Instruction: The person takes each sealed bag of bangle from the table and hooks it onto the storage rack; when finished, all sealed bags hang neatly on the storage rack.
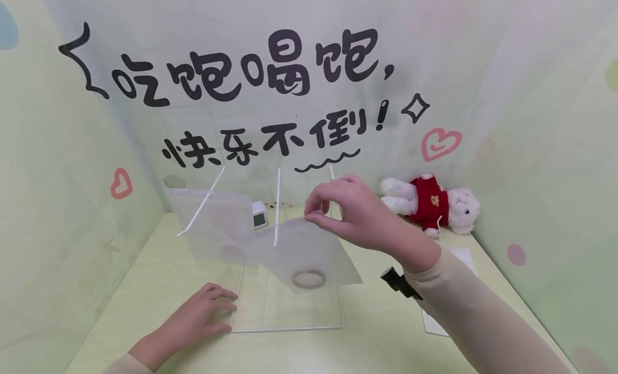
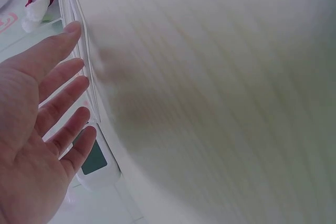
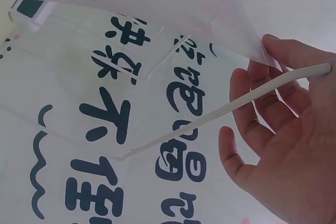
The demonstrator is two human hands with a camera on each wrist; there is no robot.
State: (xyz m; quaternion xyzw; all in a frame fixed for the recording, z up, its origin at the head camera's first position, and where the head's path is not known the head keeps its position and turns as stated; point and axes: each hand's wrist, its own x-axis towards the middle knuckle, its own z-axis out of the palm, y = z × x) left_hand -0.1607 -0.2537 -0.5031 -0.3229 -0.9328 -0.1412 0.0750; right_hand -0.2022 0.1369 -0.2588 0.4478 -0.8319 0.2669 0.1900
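My right hand [image 1: 357, 215] pinches the upper corner of a frosted, see-through plastic sheet [image 1: 309, 245] between thumb and index finger. The sheet slants down in front of a white wire rack [image 1: 276, 213], and an oval ring shows near its lower edge. In the right wrist view, a rack prong [image 3: 226, 109] crosses in front of the right palm. Another frosted sheet [image 1: 212, 218] hangs around the rack's left prong. At the left side of the rack's base, my left hand [image 1: 198, 315] rests its extended fingers along the wire.
A small white device with a dark screen [image 1: 259, 219] stands behind the rack. A plush toy in a red sweater [image 1: 429, 202] lies at the back right. White paper [image 1: 436, 324] lies partly under the right forearm. Printed curtain walls enclose the table [image 1: 140, 277].
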